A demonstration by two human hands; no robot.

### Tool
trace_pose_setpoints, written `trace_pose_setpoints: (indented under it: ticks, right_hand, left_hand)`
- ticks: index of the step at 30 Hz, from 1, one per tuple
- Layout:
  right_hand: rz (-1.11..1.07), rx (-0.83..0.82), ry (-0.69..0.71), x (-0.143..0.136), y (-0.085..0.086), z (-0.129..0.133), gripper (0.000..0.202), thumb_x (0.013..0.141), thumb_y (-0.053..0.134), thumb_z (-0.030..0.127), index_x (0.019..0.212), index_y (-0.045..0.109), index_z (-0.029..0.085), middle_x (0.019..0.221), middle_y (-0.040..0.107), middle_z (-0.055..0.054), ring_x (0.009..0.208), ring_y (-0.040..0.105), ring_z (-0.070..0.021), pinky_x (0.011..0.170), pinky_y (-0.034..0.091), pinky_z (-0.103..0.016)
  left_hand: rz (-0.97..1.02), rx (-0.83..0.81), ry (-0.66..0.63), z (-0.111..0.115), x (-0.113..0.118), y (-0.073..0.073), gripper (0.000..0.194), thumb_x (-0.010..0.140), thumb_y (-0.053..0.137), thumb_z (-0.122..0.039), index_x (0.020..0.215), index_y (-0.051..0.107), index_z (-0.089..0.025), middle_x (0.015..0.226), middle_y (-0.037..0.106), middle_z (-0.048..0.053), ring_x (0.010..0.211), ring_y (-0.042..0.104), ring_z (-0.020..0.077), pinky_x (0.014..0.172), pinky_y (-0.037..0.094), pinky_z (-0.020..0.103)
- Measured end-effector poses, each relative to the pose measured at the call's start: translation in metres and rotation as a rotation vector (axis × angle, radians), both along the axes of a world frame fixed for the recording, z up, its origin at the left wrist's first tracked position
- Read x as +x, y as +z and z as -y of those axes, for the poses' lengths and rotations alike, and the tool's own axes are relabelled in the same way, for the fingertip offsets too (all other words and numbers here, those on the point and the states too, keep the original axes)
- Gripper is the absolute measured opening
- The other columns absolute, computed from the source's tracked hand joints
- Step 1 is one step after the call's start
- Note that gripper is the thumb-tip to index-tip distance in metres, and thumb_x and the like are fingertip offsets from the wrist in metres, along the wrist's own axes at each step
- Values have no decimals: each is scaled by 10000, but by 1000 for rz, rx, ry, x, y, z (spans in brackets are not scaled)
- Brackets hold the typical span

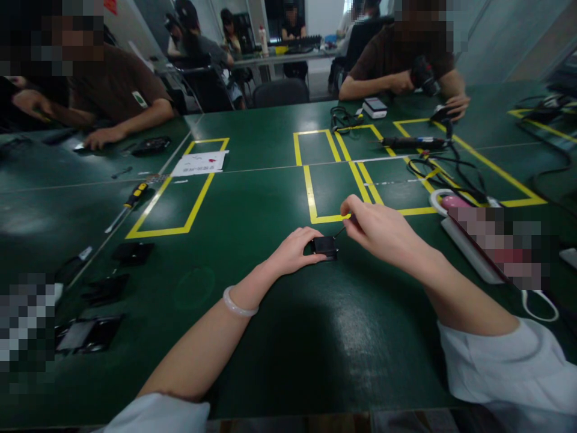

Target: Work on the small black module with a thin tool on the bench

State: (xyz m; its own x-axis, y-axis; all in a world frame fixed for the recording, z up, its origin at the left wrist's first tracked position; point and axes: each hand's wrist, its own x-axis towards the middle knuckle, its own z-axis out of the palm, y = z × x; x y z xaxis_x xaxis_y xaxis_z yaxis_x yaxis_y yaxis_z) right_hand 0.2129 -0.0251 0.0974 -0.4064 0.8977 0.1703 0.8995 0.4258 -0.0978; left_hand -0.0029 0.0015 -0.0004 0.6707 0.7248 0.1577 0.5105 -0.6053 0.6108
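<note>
On the green table [265, 210], a small black box-shaped part [325, 247] lies in front of me. My left hand [300, 251] grips its left side, with the thumb along the near edge and the fingers at the far edge. A thin dark tool [341, 231] is pinched in my right hand [367, 226], and its lower end meets the part's upper right corner. Small metallic points show on the part's right side. Most of the tool's handle is hidden by my right fingers.
Several black parts [133, 253] and a yellow-black screwdriver [136, 195] lie left. A pouch [500, 246], cables [466, 180] and a long black tool [415, 143] lie right. Across the table, a person [392, 66] holds a drill [424, 76]; another person [121, 84] sits far left.
</note>
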Motion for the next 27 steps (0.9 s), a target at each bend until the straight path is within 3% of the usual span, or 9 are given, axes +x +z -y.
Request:
trace_pose_setpoints:
  ticks: [6,13,18,27]
  right_hand:
    - [59,11,-1,0,1,-1,222,947,365,348,970,525,195,777,685,-51,668,613,-205,589,287,-294]
    - [16,37,49,0,1,0,161,918,398,238,1021,513,191,840,689,-49,694,609,-185,605,300,-285]
    - [77,24,16,-1,3,-1,235,953,379,374,960,530,194,775,694,-48,681,617,-207,627,306,-301]
    - [26,44,14,-1,0,1,210,920,385,268,1071,498,176,769,684,-34,653,614,-196,616,308,-291]
  left_hand:
    - [-4,-6,0,0,0,-1,408,849,628,-448,1176,547,-216,1129,609,70,1042,547,240,908,442,372]
    - [-3,-1,-1,0,0,-1,403,848,629,-453,1160,553,-211,1125,610,70,1036,546,241,903,442,369]
    - [-7,-9,6,0,0,1,403,851,625,-454,1168,550,-217,1126,609,68,1039,546,241,905,443,371]
    - [0,7,-1,0,0,-1,403,848,633,-454,1155,553,-206,1129,607,64,1040,548,232,908,440,358]
